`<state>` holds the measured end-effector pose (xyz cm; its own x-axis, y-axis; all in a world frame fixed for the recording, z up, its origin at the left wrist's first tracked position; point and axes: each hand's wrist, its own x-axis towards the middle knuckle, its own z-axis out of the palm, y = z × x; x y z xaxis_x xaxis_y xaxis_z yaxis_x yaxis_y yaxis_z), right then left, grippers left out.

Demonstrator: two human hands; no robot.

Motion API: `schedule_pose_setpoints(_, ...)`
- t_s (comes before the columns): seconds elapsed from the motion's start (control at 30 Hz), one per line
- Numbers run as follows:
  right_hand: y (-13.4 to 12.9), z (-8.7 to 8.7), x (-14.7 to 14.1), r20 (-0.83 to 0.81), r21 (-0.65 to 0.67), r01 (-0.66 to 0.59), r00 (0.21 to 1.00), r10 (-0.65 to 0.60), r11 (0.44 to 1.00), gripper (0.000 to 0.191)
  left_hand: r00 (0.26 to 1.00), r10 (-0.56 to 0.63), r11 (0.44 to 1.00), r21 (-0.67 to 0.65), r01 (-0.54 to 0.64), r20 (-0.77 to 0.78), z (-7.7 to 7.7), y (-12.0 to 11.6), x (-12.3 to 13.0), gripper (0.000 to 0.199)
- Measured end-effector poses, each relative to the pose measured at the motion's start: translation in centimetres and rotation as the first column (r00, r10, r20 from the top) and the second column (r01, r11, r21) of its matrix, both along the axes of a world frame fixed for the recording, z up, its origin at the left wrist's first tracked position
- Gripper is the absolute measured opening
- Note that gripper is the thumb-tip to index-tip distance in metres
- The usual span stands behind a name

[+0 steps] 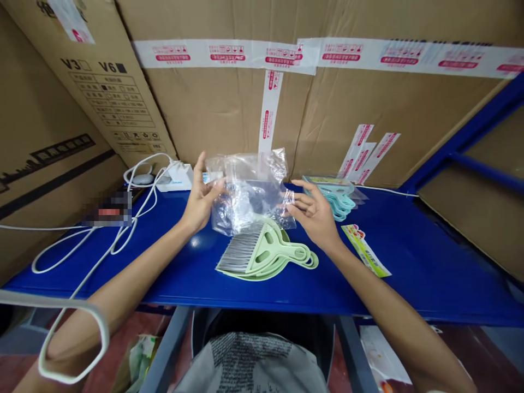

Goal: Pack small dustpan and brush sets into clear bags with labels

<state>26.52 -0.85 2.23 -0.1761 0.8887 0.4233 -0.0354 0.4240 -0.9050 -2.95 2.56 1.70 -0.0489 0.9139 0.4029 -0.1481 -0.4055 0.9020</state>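
Between my two hands a clear plastic bag (254,191) is held up above the blue table. My left hand (203,196) grips its left side, thumb and fingers closed on the film. At the bag's right edge, my right hand (313,210) pinches the film with curled fingers. Just below the bag lies a light green hand broom (262,248) with grey bristles, on top of a matching green dustpan (262,277). The bag's lower edge hangs over the far end of the broom and partly hides it. I cannot make out anything inside the bag.
Right of my right hand lie light blue brush-and-dustpan pieces in plastic (338,199). A yellow-green printed card (366,251) is nearer. White cables (135,218) and a white power strip (176,177) occupy the left. Cardboard boxes (229,109) wall the back of the blue table (429,262).
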Motion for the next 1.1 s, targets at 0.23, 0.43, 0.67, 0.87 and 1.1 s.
schedule_pose_setpoints(0.23,0.2,-0.2,0.2,-0.065,-0.065,0.016,0.998,-0.021,0.998,0.043,0.964,0.083,0.974,0.225,-0.025,-0.251,-1.1,0.7,-0.3,0.058)
schedule_pose_setpoints(0.43,0.2,-0.4,0.4,0.034,-0.006,-0.009,0.999,0.01,1.0,0.02,0.956,0.109,0.961,0.275,-0.031,-0.272,-1.5,0.8,-0.6,0.045)
schedule_pose_setpoints(0.67,0.0,-0.9,0.2,0.133,-0.075,-0.013,0.991,0.022,0.997,0.028,0.946,0.122,0.947,0.32,-0.02,-0.302,-1.2,1.6,-1.2,0.062)
schedule_pose_setpoints(0.87,-0.2,-0.3,0.3,0.118,-0.139,-0.141,0.98,0.158,0.98,0.029,0.941,0.113,0.947,0.321,-0.005,-0.32,-1.5,1.9,-1.5,0.057)
schedule_pose_setpoints(1.1,-0.5,-0.1,0.2,0.127,-0.162,-0.157,0.976,0.179,0.974,0.032,0.97,0.161,0.954,0.282,-0.106,-0.181,-0.9,1.6,-1.4,0.057)
